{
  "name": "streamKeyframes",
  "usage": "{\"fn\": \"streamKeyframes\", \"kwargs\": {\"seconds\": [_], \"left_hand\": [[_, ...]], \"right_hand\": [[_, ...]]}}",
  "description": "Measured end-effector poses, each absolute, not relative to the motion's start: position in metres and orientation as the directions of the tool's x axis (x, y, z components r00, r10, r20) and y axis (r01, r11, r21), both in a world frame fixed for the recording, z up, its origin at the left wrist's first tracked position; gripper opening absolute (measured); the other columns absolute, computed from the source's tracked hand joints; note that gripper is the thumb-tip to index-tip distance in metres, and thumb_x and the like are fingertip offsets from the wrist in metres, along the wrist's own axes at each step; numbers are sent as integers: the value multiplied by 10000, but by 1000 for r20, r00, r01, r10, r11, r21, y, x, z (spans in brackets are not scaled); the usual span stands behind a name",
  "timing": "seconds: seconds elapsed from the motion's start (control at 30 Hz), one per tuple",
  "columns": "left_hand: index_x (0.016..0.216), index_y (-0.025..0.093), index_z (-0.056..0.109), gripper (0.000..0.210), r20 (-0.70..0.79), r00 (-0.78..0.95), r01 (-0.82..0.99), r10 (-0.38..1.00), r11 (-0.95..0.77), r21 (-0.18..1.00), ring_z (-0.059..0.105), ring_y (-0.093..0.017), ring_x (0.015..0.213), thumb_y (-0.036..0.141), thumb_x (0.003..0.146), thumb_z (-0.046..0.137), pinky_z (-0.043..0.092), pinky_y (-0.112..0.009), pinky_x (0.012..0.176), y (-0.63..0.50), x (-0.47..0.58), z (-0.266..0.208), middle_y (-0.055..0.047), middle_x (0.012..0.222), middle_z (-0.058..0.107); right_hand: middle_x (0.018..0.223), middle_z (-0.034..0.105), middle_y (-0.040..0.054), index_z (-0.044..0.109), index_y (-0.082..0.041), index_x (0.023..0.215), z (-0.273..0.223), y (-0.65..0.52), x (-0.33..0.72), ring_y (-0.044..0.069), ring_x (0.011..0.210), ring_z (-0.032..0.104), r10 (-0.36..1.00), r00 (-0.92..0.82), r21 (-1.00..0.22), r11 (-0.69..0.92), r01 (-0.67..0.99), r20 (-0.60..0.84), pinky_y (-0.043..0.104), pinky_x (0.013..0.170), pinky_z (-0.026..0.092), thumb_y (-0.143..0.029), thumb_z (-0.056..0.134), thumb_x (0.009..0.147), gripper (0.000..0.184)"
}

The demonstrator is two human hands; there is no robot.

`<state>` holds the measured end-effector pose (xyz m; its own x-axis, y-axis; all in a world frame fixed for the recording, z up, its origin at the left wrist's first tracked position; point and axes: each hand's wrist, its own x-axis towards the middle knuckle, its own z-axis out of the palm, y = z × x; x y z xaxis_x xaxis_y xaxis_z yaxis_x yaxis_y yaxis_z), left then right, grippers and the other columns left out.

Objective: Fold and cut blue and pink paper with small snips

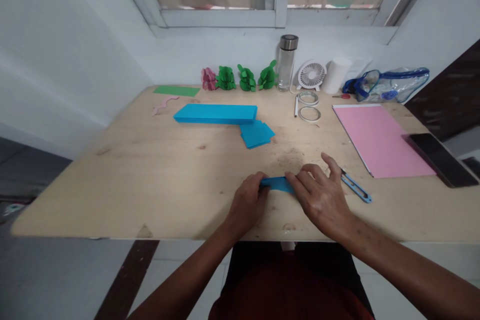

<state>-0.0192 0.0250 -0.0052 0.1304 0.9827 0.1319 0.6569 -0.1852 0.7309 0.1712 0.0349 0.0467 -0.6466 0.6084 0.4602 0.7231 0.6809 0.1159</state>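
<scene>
A small folded piece of blue paper [278, 184] is between my hands near the table's front edge. My left hand [249, 200] pinches its left end between thumb and fingers. Bent over the right end is my right hand [322, 200], its fingertips on the paper and one finger raised away; its thumb is hidden. A light-blue utility knife [356, 187] lies just right of that hand. Beyond the hands sit a small pile of blue paper squares [257, 134] and a stack of long blue paper strips [215, 114], which touch or overlap.
Pink sheets [386, 140] and a phone [444, 159] lie at right. Two tape rolls [309, 114] and a pen [296, 107] are mid-table. Along the wall stand green paper shapes [226, 78], a glass bottle [286, 65], a fan [311, 75] and a clear pouch [397, 85].
</scene>
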Motion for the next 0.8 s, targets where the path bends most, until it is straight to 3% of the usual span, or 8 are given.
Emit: {"fn": "streamKeyframes", "kwargs": {"seconds": [0.3, 0.63, 0.8], "left_hand": [[956, 177, 537, 220, 97, 158, 686, 983, -180, 705, 583, -209, 878, 116, 783, 416, 471, -382, 816, 25, -18, -10, -64, 916, 629], [1003, 166, 526, 254, 95, 210, 713, 973, -219, 666, 579, -218, 945, 107, 795, 394, 458, -406, 862, 25, -15, -15, -93, 990, 623], [908, 190, 508, 142, 49, 148, 688, 988, -138, 712, 585, -194, 842, 147, 840, 391, 474, -360, 772, 24, -14, -8, -54, 892, 619]], "right_hand": [[779, 656, 62, 587, -73, 1165, 32, 32, 178, 221, 915, 569, 576, -647, 122, 693, 711, 499, 567, 1041, 241, -46, 385, 925, 315], [791, 655, 62, 558, -65, 1201, 19, 34, 181, 193, 856, 575, 600, -619, 14, 712, 702, 507, 519, 1027, 292, -58, 412, 922, 315], [801, 667, 50, 540, -91, 1221, 17, 34, 182, 177, 831, 573, 604, -602, -14, 712, 702, 522, 507, 1031, 295, -50, 408, 920, 331]]}}
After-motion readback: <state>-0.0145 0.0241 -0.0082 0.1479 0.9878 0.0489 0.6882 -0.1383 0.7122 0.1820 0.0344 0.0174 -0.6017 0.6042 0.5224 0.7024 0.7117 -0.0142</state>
